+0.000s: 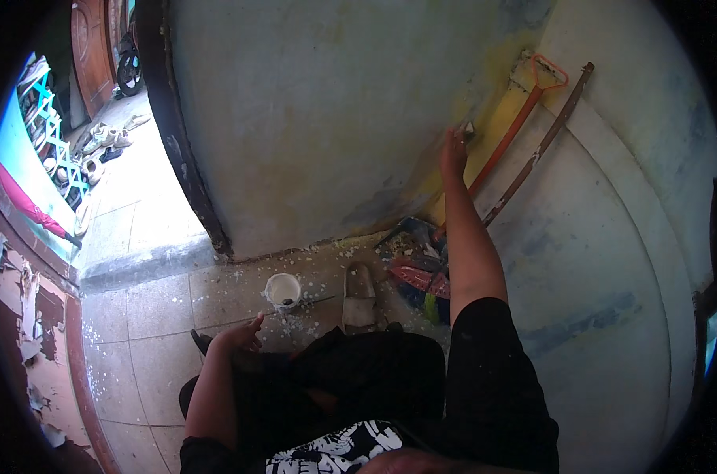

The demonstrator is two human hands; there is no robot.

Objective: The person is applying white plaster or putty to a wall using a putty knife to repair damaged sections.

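My right hand [453,155] is raised against the wall [319,134] near its corner. Its fingers are closed round a small tool with a pale, pointed tip [468,127], perhaps a scraper; the handle is hidden in the grip. The wall there shows yellow and grey patches. My left hand [241,337] hangs low over my lap, thumb apart from loosely bent fingers, with nothing visible in it. Just beyond it on the floor stands a white bucket [283,291] with a pale inside and a dark lump at its near rim.
An orange-handled shovel [510,134] and a worn wooden pole [542,148] lean in the corner. A slipper [359,296] and a heap of debris and bags [418,272] lie below. White flecks dot the floor tiles [159,304]. Leftward, a doorway frames a shoe rack [54,130].
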